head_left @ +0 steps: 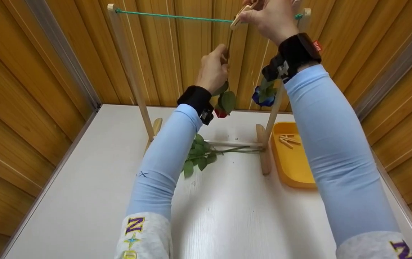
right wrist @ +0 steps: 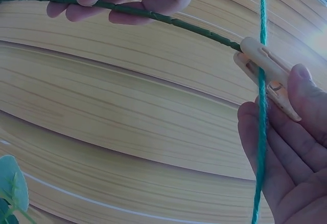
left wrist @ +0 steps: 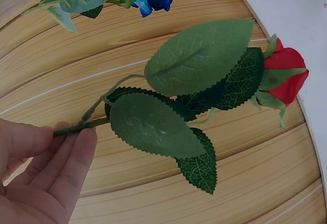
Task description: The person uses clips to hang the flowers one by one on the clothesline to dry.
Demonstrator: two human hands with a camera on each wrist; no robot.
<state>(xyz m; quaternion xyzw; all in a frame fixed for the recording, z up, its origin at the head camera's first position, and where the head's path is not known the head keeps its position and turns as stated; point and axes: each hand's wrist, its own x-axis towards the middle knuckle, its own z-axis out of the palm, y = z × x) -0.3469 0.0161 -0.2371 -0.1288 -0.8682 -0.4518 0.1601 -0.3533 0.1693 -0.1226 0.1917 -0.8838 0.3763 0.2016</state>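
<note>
My left hand (head_left: pixel 214 70) pinches the green stem (left wrist: pixel 76 128) of a red rose (left wrist: pixel 287 75), which hangs bloom down with its leaves below the fingers. With thumb and fingers my right hand (head_left: pixel 272 19) holds a wooden clothespin (right wrist: pixel 268 68) at the teal string (head_left: pixel 173 16). In the right wrist view the clothespin's jaws sit over the string, and the stem's cut end meets their tip. A blue rose (head_left: pixel 263 100) hangs head down to the right, its upper stem hidden behind the right wrist.
The string spans two wooden posts (head_left: pixel 129 64) of a rack with wooden feet (head_left: pixel 263 154). Leafy stems (head_left: pixel 200 154) lie on the white table (head_left: pixel 220 216) by the rack's lower bar. A yellow tray (head_left: pixel 294 181) at the right holds several clothespins (head_left: pixel 288 140). Wood-patterned walls surround the table.
</note>
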